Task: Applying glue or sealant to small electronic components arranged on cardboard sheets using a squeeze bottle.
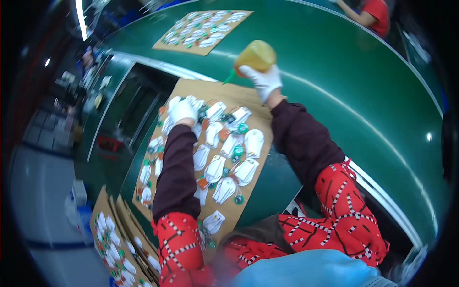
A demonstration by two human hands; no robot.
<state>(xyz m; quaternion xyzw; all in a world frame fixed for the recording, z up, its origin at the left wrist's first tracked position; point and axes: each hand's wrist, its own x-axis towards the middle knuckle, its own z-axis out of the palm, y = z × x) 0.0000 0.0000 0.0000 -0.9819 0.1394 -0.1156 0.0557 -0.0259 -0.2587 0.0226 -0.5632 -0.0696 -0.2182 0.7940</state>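
My right hand (264, 82), in a white glove, is wrapped round a squeeze bottle (258, 55) with yellowish contents. The bottle is tilted, and its green nozzle (230, 77) points down toward the far edge of a cardboard sheet (203, 89). At the sheet's far left, my left hand (183, 113), also gloved in white, reaches down among white plastic housings. Its fingers blend into the white pieces and are hard to make out. Several white housings (214, 168) lie in rows on the sheet, with small green round parts (238, 150), orange pieces and thin wires.
Another cardboard sheet of similar parts (196, 29) lies on the green work surface (330, 62) at the far side. More loaded cardboard sheets (114, 244) lean at lower left. Another person in a red top (376, 16) is at far right. A red stool (108, 143) stands at left.
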